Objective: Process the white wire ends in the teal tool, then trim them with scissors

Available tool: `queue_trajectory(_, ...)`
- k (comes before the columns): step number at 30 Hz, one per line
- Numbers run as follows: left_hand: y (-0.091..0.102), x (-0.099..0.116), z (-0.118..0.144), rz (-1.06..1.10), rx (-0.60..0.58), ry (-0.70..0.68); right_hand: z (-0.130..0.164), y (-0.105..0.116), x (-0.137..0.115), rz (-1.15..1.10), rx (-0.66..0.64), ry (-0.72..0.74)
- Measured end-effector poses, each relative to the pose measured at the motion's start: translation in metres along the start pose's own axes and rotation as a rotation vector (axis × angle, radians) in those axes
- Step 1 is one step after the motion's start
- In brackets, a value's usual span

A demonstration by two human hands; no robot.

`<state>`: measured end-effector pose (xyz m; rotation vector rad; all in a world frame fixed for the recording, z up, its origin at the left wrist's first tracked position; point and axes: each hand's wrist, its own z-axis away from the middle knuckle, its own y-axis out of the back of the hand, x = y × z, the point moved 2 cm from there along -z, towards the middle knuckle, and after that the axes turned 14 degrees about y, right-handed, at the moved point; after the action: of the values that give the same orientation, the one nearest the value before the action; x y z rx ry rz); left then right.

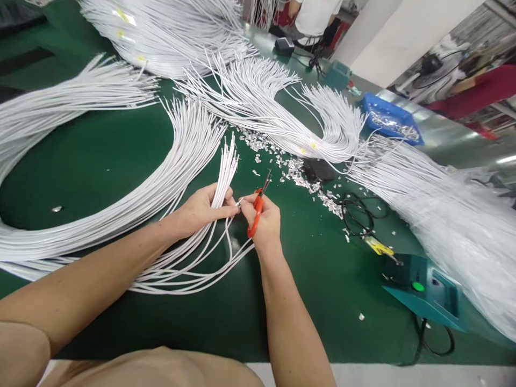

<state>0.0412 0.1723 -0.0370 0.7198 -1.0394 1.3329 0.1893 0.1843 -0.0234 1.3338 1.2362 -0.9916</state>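
A small bunch of white cables (224, 180) stands upright in my left hand (205, 207), which is closed around it. My right hand (264, 220) has orange-handled scissors (255, 215) tucked in its palm, the dark blades pointing up and away. Its thumb and forefinger pinch a single cable end close to my left thumb. From both hands, loose cables curve down and left over the green table. Just beyond the fingertips lie scattered silvery scraps (296, 169). What exactly sits between the two thumbs is too small to make out.
Large cable bundles (133, 215) cover the left and the back. To the right are a black box (318, 171), a blue tray (391, 119) of small pieces, a teal device (427, 290) with a yellow-handled clip (379, 246), and plastic-wrapped cables (455, 215). People work beyond the table.
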Motion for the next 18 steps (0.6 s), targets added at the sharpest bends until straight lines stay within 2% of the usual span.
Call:
queue_trajectory(3,0.003,0.003,0.001,-0.124,0.137,-0.06,0.003,-0.004,-0.002,0.052,0.022,0.039)
queue_trajectory(6,0.004,0.006,0.001,-0.194,0.193,-0.082,0.006,-0.009,-0.001,0.123,0.034,0.076)
queue_trajectory(9,0.003,0.008,0.004,-0.175,0.239,-0.091,0.004,-0.01,0.005,0.159,0.038,0.115)
queue_trajectory(11,0.001,0.009,0.007,-0.15,0.188,-0.101,-0.001,-0.006,0.01,0.181,0.073,0.103)
queue_trajectory(14,0.0,0.007,0.006,-0.112,0.093,-0.081,-0.007,0.006,0.012,0.175,0.197,0.059)
queue_trajectory(16,0.003,0.005,0.003,-0.05,0.101,-0.054,-0.008,0.012,0.009,0.143,0.232,0.077)
queue_trajectory(18,0.006,0.002,-0.002,0.017,0.102,-0.038,-0.006,0.015,0.004,0.153,0.208,0.118)
